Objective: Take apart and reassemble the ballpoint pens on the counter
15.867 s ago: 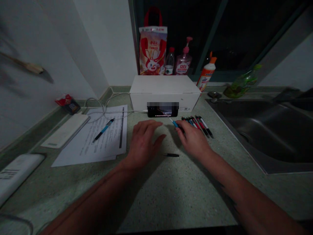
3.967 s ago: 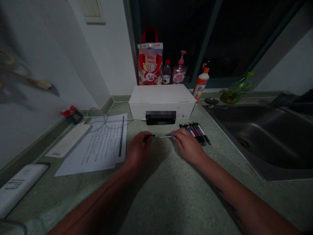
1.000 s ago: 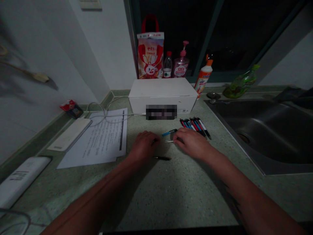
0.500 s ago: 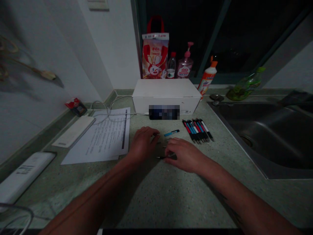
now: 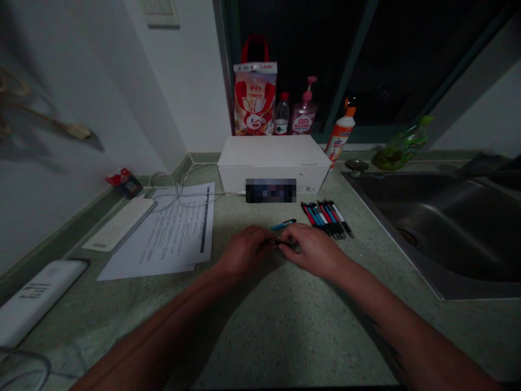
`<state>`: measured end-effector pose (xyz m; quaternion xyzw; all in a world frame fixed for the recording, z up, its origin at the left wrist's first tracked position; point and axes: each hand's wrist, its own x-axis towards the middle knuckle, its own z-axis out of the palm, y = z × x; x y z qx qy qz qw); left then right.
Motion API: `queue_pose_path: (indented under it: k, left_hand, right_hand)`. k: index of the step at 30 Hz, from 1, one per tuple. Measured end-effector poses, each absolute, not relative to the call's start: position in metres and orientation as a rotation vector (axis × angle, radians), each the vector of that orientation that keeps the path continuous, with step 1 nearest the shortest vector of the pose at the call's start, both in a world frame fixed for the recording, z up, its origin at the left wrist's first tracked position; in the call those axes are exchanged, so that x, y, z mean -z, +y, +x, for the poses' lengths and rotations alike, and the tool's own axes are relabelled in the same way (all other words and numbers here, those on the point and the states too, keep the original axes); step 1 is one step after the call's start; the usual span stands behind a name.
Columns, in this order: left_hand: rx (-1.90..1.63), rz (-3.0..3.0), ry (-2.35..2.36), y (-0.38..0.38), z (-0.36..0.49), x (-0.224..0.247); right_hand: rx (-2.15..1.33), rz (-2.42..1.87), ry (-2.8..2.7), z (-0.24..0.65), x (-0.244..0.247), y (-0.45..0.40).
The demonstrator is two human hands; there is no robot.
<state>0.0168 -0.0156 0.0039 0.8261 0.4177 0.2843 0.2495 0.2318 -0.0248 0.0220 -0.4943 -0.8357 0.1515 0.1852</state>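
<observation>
L hand (image 5: 246,251) & R hand (image 5: 312,248) moved in together, nearly touching mid-counter (image 5: 260,326). Black pen pc. (image 5: 280,243) lifted off counter, now pinched betw. both hands. Blue pen pc. (image 5: 284,224), earlier in R hand, now lay loose just above hands.

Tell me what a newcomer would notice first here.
The left hand and right hand meet around a small black pen part, with a short blue pen piece just beyond them. To their right lies a row of red, blue and black pens; behind, a white box stands before a red-and-white bag with red handles.
</observation>
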Motion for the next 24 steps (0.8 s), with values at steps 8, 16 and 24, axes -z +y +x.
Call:
queue_pose_path:
  k: [8, 16, 24]
  left_hand:
    - [-0.878, 2.192, 1.274, -0.016, 0.015, -0.006]
    - [-0.915, 2.148, 1.307, -0.018, 0.018, -0.006]
    - [-0.942, 2.145, 1.304, -0.017, 0.016, -0.005]
  right_hand:
    - [-0.642, -1.269, -2.228, 0.228, -0.014, -0.023]
    - [-0.582, -1.281, -2.057, 0.227, -0.011, -0.023]
    - [-0.969, -1.338, -1.905, 0.224, -0.004, -0.022]
